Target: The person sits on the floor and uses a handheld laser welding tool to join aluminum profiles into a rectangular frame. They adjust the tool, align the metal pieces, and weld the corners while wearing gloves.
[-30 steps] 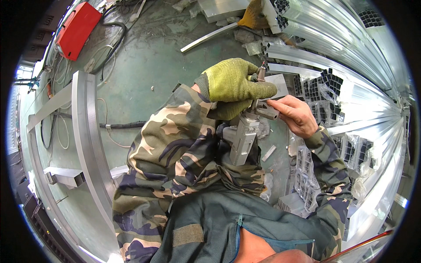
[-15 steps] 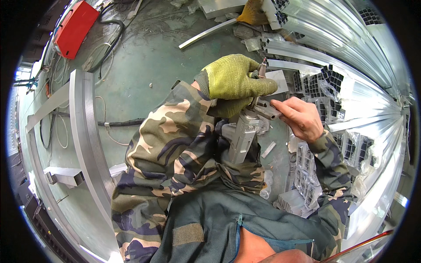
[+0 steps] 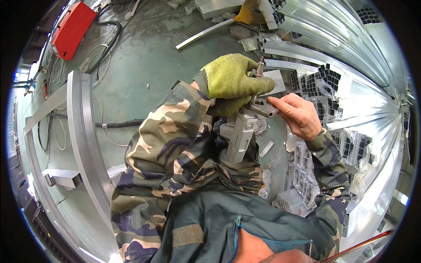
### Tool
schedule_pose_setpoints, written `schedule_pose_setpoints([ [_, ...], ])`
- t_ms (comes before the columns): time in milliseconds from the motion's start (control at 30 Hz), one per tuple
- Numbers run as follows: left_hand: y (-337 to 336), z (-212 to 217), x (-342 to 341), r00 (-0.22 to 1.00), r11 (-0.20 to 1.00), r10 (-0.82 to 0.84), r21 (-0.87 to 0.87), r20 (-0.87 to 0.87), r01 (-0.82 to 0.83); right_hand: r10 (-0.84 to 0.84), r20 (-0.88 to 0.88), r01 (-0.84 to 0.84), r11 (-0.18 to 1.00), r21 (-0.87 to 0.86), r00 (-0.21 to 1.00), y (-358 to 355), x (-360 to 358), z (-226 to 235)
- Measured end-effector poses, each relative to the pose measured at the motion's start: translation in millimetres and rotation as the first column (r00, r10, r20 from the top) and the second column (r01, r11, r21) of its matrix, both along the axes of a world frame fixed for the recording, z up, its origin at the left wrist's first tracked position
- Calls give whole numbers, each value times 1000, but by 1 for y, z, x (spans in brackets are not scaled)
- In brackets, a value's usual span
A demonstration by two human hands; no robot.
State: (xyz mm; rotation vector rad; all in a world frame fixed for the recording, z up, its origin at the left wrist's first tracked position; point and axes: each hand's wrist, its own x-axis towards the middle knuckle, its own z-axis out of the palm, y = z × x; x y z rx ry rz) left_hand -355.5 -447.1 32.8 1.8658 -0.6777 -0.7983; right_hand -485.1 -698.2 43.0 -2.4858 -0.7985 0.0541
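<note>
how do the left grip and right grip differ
The left grip is gloved in yellow-green; the right grip is bare. The left grip wraps around the pointed piece, while the right grip touches the gray bar. Both come out of camouflage sleeves.

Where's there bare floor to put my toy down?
The widest bare patch is the green floor between the red box and the gloved left hand, with one small pale lump on it. A smaller patch lies between the wide grey beam and the camouflage sleeve, but cables cross it. The right side is crowded with metal bars and plastic wrap.
</note>
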Motion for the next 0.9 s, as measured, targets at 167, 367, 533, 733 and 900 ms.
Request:
schedule_pose_setpoints([
  [167, 3, 4, -2, 1000, 1000, -1, -19, 19, 1, 1, -46, 2, 998, 63, 999, -3, 0, -4],
  [367, 2, 6, -2, 1000, 1000, 4, -6, -2, -4, 0, -42, 2, 999, 49, 999, -1, 0, -3],
  [533, 0, 1, -6, 998, 999, 49, 0, 41, -49, 12, -19, -12, 1000, -11, 1000, -1, 0, 2],
  [733, -1, 4, -10, 995, 995, 100, 20, 12, -100, 15, -3, -15, 998, -60, 1000, 3, -2, 10],
  [900, -9, 5, -10, 996, 996, 87, -2, 2, -87, -14, 36, 18, 994, -105, 999, 1, -9, 13],
])
